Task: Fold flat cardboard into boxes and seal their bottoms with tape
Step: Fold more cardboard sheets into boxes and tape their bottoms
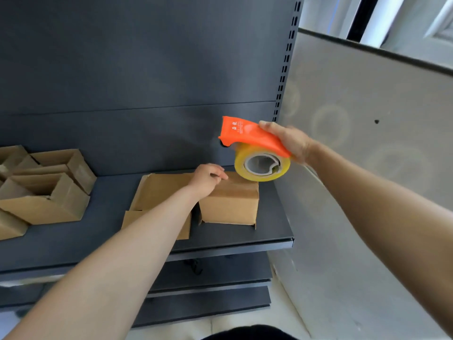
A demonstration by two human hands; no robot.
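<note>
A small brown cardboard box (230, 204) stands on the dark grey shelf (220, 239), near its right end. My left hand (207, 177) rests on the box's top left edge with fingers curled. My right hand (286, 141) grips an orange tape dispenser (247, 134) carrying a yellowish roll of tape (262, 165), held in the air just above the box's top right corner. Flat cardboard sheets (157, 192) lie on the shelf left of the box, partly under my left forearm.
Several folded open boxes (46, 190) are stacked at the shelf's left end. A dark back panel rises behind. A pale grey wall (367, 133) runs along the right. Lower shelves (208, 288) jut out below.
</note>
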